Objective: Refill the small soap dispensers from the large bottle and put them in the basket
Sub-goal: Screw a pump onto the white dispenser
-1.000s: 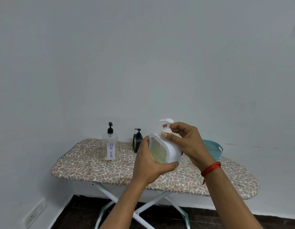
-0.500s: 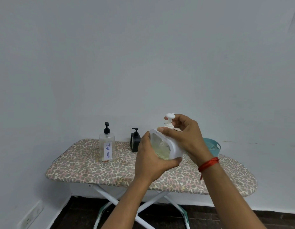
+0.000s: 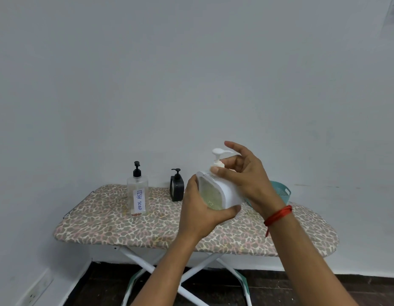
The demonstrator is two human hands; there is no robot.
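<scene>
My left hand (image 3: 200, 214) grips a white soap dispenser (image 3: 220, 194) from below and from the left, holding it tilted in the air above the board. Yellowish liquid shows through its clear side. My right hand (image 3: 246, 180) pinches the collar of its white pump (image 3: 218, 156) with thumb and fingers. A tall clear bottle labelled "DISH SOAP" (image 3: 137, 191) with a black pump stands on the board to the left. A small black dispenser (image 3: 177, 187) stands beside it. The teal basket (image 3: 281, 192) sits behind my right wrist, mostly hidden.
An ironing board (image 3: 147, 230) with a leopard-print cover on white crossed legs carries everything, against a plain white wall. A dark floor lies below, and a wall socket (image 3: 35, 293) sits at the lower left.
The pump head has turned in my right hand's grip, its spout swinging round to point right. The dispenser stays held in the air, and my view has drifted slightly.
</scene>
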